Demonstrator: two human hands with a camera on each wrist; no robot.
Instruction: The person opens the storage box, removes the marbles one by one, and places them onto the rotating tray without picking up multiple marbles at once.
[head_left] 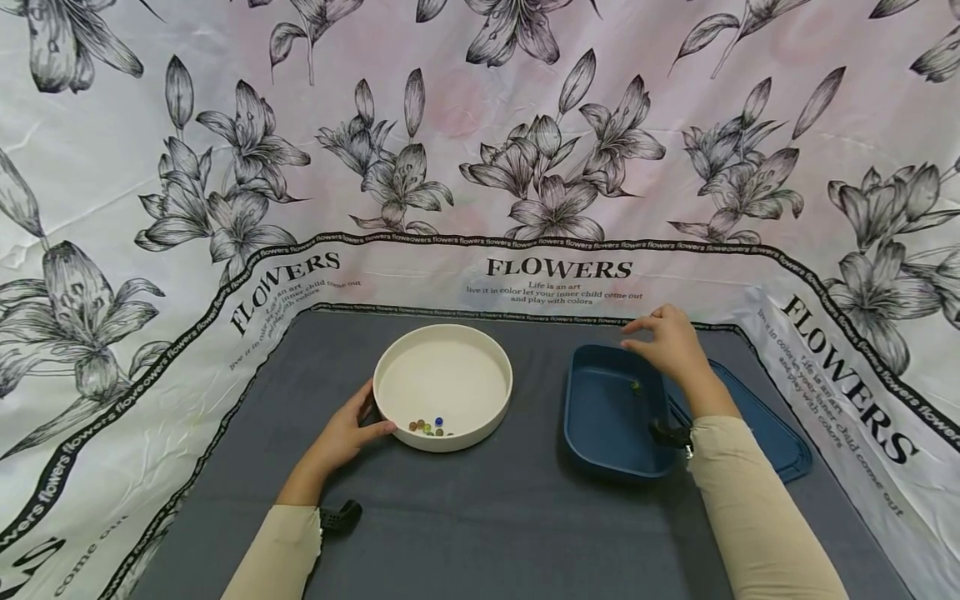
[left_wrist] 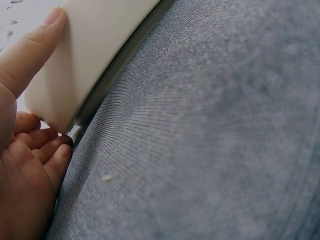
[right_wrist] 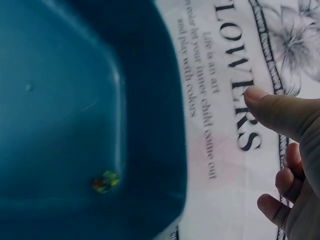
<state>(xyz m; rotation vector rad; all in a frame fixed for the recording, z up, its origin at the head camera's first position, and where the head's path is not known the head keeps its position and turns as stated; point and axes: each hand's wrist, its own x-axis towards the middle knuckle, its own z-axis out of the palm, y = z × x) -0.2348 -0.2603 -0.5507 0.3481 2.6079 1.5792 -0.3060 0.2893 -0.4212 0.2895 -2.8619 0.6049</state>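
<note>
A cream round tray with a raised rim (head_left: 444, 367) stands left of centre, several small coloured marbles (head_left: 427, 428) lying inside along its near edge. My left hand (head_left: 343, 431) grips its left side; in the left wrist view the thumb lies on the outer wall (left_wrist: 95, 45) and the other fingers are at its lower edge. Over the far right corner of a blue rectangular container (head_left: 611, 454) hovers my right hand (head_left: 669, 350), fingers bent and apart from the thumb, with nothing visible between them. A greenish marble (right_wrist: 106, 181) lies on the container's floor.
Partly under the right forearm, a flat blue lid (head_left: 780, 446) lies right of the container. Grey cloth (head_left: 480, 525) covers the table. White flower-printed fabric (head_left: 555, 275) hangs behind and at both sides.
</note>
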